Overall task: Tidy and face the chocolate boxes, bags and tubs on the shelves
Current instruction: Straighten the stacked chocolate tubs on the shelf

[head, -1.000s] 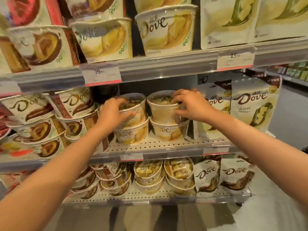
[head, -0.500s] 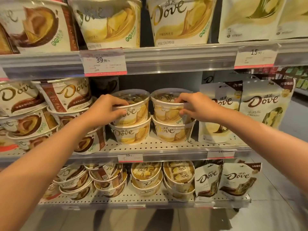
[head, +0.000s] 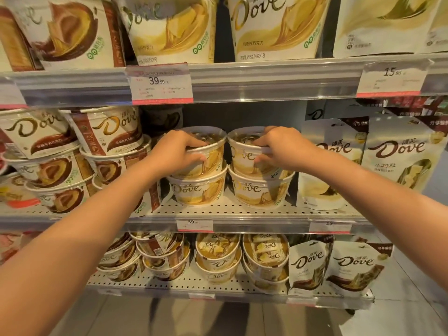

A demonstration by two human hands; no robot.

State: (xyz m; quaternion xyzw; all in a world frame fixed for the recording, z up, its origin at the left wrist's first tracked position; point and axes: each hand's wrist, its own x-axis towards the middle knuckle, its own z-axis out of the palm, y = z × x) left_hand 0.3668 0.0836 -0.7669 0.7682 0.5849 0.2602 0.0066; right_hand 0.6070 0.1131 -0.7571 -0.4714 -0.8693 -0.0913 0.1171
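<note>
Mid-frame on the perforated middle shelf, your left hand and right hand each grasp a top tub.

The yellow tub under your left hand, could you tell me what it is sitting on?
The yellow tub gripped by the left hand sits on a matching tub showing its Dove logo. The lower tub's lid is covered.

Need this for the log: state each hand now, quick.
Left hand: grips the top left yellow tub, fingers over its lid, thumb on its side.
Right hand: grips the top right yellow tub the same way.
</note>
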